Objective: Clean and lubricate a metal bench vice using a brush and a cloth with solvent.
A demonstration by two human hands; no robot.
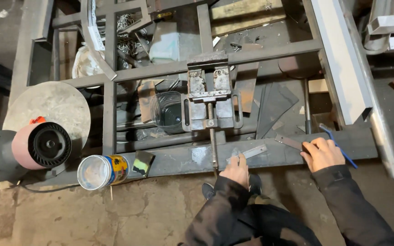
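Observation:
My left hand (236, 169) rests on the near end of a short flat metal strip (253, 152) that lies on the front steel bar of the workbench frame (174, 159). My right hand (322, 153) presses on a second small flat metal piece (290, 142) farther right on the same bar, and a blue pen-like tool (338, 146) runs under its fingers. A rusty bench vise (209, 98) with a long screw stands just behind and between the hands.
A can with a colourful label (102, 171) and a sponge (142, 162) sit on the bar at left. A grinder-like machine with a pink housing (42, 146) and a round metal disc (46, 109) are far left. Long steel profiles (343, 59) lie at right.

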